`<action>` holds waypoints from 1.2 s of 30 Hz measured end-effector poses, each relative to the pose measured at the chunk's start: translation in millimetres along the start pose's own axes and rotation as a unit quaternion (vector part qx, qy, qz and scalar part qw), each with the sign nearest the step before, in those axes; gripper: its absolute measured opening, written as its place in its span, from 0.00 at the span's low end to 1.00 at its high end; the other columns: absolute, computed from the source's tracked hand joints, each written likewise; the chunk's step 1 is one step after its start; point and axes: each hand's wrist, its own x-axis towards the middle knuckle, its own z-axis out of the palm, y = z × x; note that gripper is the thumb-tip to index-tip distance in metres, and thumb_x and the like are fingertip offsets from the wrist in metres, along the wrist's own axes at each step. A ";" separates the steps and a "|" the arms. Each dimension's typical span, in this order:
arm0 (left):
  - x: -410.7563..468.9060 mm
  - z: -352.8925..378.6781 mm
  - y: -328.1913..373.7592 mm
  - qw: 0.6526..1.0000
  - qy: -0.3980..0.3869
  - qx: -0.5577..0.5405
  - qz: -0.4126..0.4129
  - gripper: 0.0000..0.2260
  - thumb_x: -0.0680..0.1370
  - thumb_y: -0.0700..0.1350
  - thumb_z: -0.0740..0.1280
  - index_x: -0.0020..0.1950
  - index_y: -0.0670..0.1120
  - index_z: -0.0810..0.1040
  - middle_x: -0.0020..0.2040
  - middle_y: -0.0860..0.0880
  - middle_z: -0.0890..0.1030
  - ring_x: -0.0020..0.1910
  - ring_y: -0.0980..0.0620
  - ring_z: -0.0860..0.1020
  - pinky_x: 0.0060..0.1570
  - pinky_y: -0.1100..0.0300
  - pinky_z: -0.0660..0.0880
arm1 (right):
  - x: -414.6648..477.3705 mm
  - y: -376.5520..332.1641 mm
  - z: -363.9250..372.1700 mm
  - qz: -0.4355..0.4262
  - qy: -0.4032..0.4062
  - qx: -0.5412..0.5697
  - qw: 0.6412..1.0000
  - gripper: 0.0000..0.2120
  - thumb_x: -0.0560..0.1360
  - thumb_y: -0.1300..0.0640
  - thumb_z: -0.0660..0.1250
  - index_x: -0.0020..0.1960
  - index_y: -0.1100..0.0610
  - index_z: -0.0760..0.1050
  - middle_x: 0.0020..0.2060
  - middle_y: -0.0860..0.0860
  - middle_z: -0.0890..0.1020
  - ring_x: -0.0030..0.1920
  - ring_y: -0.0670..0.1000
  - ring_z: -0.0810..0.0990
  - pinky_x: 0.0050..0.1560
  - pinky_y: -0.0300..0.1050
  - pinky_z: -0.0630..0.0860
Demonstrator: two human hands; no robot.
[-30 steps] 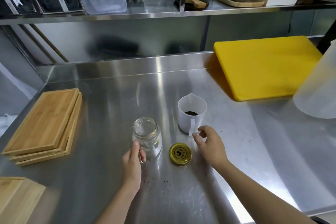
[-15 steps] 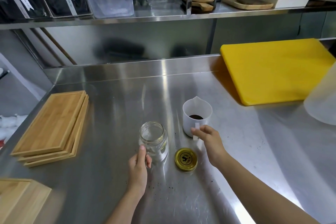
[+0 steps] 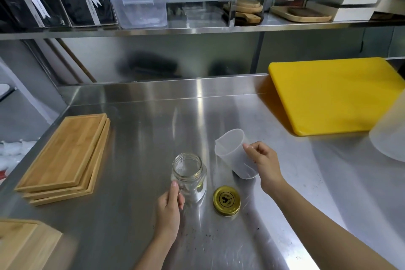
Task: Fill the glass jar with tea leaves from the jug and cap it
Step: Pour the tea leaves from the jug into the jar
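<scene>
Your left hand has its grip closed around the near side of the glass jar, thumb up along the wall, steadying it upright on the bench. The jar is clear, open-mouthed and looks empty; it stands just left of centre, near the front edge. Glass like this is stiff, smooth and breakable, so hold it low on the body rather than at the threaded neck, and keep it planted while the leaves go in.

Just right of the jar, apart from it, the gold lid lies flat on the bench with a dark emblem on top.

Further right, your right hand has its grip closed on the jug at its handle side. The jug is translucent white plastic, tilted with its spout leaning left toward the jar, a dark patch of tea leaves showing through near its base. It should be light and slightly flexible, so squeeze gently and pour slowly over the narrow mouth. Loose specks already dot the bench in front of the jar.
</scene>
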 end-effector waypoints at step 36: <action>-3.1 2.9 15.1 1.000 -0.008 0.000 -0.007 0.24 0.80 0.47 0.57 0.24 0.48 0.61 0.22 0.52 0.62 0.24 0.55 0.60 0.25 0.66 0.59 | 4.3 -143.3 59.9 -0.357 -0.221 -0.393 0.818 0.05 0.72 0.59 0.68 0.45 0.58 0.83 0.39 0.63 0.83 0.41 0.62 0.76 0.39 0.32 0.69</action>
